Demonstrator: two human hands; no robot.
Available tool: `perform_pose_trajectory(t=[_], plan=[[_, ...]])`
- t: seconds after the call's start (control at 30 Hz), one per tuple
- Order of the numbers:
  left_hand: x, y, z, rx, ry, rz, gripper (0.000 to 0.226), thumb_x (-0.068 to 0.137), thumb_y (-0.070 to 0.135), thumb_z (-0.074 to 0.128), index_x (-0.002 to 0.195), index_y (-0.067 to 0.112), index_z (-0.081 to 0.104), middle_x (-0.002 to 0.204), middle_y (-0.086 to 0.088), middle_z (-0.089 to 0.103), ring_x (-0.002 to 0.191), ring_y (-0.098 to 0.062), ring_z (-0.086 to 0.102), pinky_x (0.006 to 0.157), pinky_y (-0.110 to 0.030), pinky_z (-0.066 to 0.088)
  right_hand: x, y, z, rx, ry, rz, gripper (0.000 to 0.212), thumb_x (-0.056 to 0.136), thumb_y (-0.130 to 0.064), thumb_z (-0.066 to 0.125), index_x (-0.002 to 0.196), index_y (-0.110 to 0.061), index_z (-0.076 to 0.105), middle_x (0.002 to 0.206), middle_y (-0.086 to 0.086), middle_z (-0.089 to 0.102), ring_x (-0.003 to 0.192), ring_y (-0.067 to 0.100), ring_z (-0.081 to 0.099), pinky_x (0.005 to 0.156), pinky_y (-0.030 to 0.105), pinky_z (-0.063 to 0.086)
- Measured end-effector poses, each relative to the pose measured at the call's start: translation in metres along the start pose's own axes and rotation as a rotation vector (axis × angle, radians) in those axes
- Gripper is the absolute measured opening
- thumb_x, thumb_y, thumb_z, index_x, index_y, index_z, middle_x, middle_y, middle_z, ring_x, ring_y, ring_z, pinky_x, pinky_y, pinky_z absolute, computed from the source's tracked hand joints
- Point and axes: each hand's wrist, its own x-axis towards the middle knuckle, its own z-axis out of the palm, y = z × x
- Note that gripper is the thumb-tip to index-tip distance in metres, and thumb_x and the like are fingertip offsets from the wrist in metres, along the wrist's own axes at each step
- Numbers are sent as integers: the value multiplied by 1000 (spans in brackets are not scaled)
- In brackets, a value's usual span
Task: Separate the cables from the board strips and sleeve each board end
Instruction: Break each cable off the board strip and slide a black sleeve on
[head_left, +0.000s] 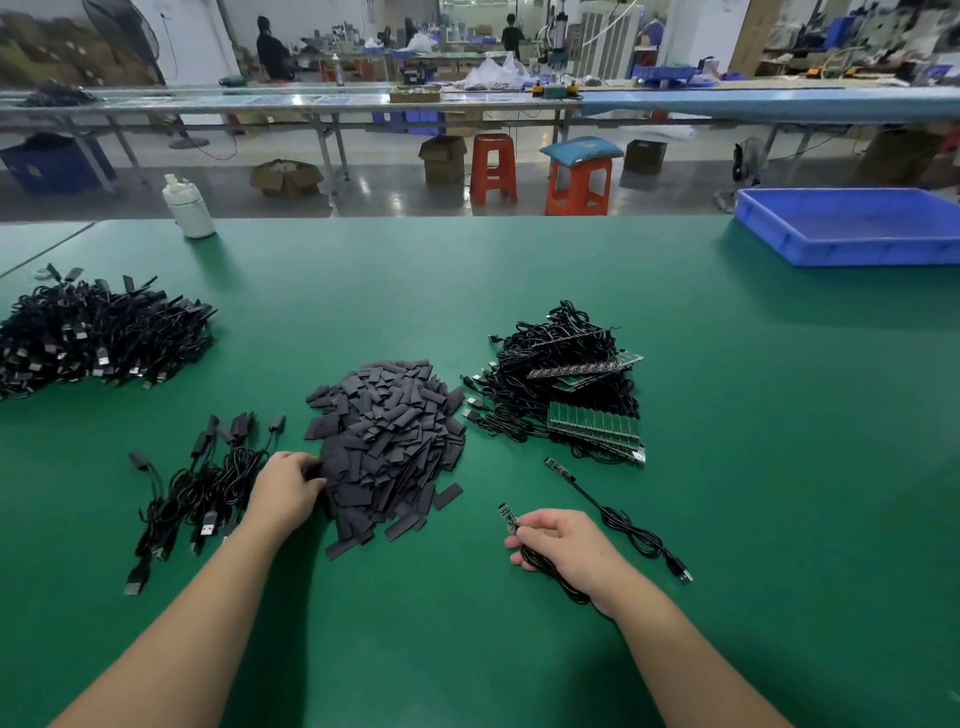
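Observation:
A heap of flat black sleeves (387, 441) lies in the middle of the green table (415, 291). My left hand (285, 486) reaches into the heap's left edge, fingers curled on a sleeve there. My right hand (558, 543) grips a black cable, its small board end (508, 517) sticking out up and left of the fist. A second separated cable with a bare board end (618, 519) lies just right of that hand. Behind it sits a pile of cables still joined to green board strips (566, 395).
A small group of sleeved cables (197, 488) lies left of my left hand, and a big pile of cables (93, 338) sits at the far left. A white bottle (188, 208) stands at the table's far edge. A blue tray (852, 226) occupies the far right corner.

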Motion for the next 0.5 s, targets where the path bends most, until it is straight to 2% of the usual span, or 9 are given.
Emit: perform_pose_trajectory(t=[0.17,0.23,0.3,0.4,0.47,0.5], plan=[[1,-1,-10,75,-54,8,14,86,22,74,90,14,63,103,-10,62,84,-21,57,79,-34,50,-3,-3,0,10,1,6,16,95,-6,62,110,-12,66,88,8,77,82,17,75,74,21,57],[0,3,-18,142,-89,13,11,88,21,71,88,16,61,94,-6,65,81,-20,58,76,-34,52,-3,-3,0,12,10,7,17,95,-6,62,111,-9,66,86,9,77,78,14,73,72,20,56],[-5,12,-27,311,-92,43,6,90,19,63,87,20,58,86,0,63,77,-18,59,73,-35,55,-2,-3,1,4,10,11,18,95,-7,62,112,-6,67,85,8,76,75,13,72,70,19,56],[-18,38,-33,673,57,265,12,88,15,50,90,25,56,78,8,55,73,-16,58,54,-29,46,0,-2,1,3,9,14,15,94,-10,64,107,-6,68,86,5,77,77,15,74,71,23,57],[-33,63,-33,699,126,384,16,88,14,51,96,27,58,81,8,53,75,-17,60,50,-28,39,1,-2,-1,9,-9,19,12,94,-10,64,106,-9,68,90,5,78,81,18,75,74,25,58],[-40,74,-33,686,133,403,18,89,13,52,98,27,59,85,7,53,76,-19,62,51,-29,40,1,-3,-2,12,-20,25,12,94,-10,64,106,-10,68,91,4,78,83,19,75,75,25,58]])
